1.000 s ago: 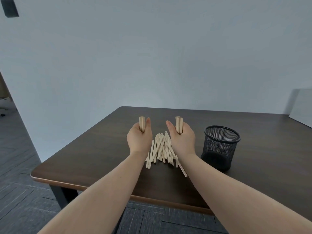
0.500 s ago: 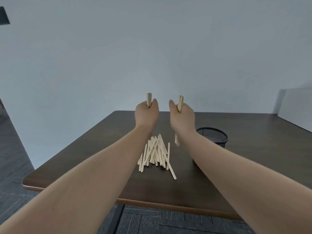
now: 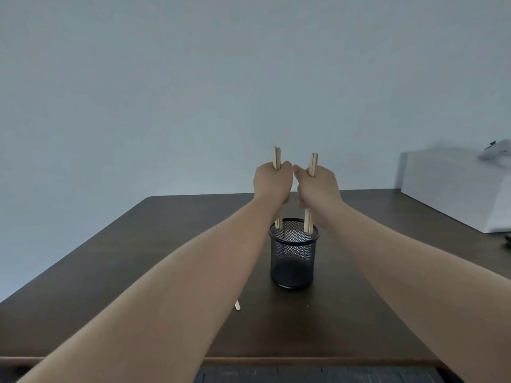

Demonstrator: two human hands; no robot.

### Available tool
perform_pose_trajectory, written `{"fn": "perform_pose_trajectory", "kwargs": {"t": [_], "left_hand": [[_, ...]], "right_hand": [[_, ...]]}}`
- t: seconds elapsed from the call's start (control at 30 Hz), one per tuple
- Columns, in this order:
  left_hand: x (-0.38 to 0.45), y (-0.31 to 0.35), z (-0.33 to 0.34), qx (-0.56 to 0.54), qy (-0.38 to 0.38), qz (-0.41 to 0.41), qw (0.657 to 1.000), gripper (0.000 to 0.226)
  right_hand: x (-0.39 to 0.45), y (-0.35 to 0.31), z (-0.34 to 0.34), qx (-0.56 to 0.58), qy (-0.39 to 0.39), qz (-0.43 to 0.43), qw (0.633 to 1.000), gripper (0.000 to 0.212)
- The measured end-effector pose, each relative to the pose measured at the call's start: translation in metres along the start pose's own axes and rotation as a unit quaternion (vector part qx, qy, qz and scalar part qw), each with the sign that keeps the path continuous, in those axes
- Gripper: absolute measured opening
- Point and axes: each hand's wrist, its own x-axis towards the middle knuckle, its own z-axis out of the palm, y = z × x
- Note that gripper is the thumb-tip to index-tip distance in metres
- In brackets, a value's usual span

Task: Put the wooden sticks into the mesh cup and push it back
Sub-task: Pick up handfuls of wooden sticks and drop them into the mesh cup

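Observation:
A black mesh cup (image 3: pixel 293 258) stands upright in the middle of the dark wooden table (image 3: pixel 171 239). Directly above it, my left hand (image 3: pixel 272 185) is closed around a small bundle of wooden sticks (image 3: pixel 276 158), held upright. My right hand (image 3: pixel 318 189), beside it, grips a second bundle of sticks (image 3: pixel 312 164). The lower ends of both bundles reach down to the cup's rim. The tip of one loose stick (image 3: pixel 237 305) shows on the table below my left forearm; the rest of the pile is hidden behind that arm.
A white box (image 3: pixel 453 189) sits at the table's right edge, with a pale object (image 3: pixel 495 152) on top. A plain wall rises behind the table. The near table edge runs along the bottom, with dark floor below.
Both hands have carried their stick bundles up off the pile and over to the cup. My view has turned right, so the cup is now centred and the pile is hidden.

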Motion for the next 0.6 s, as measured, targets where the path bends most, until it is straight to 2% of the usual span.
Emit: {"fn": "perform_pose_trajectory", "kwargs": {"t": [0.27,0.47,0.53,0.6], "left_hand": [[0.0,-0.021,0.005,0.036,0.014,-0.018,0.999,0.038],[0.001,-0.027,-0.003,0.09,0.014,-0.007,0.996,0.036],[0.002,-0.029,-0.006,0.101,0.017,0.003,0.995,0.028],[0.003,-0.029,-0.01,0.118,0.02,0.021,0.993,0.016]], "right_hand": [[0.001,0.014,-0.002,0.012,-0.047,0.027,0.998,0.045],[0.0,0.019,0.0,-0.028,-0.034,0.006,0.999,0.038],[-0.001,0.02,-0.001,-0.033,-0.025,-0.001,0.999,0.029],[0.0,0.019,-0.003,-0.046,-0.017,-0.015,0.999,0.029]]}}
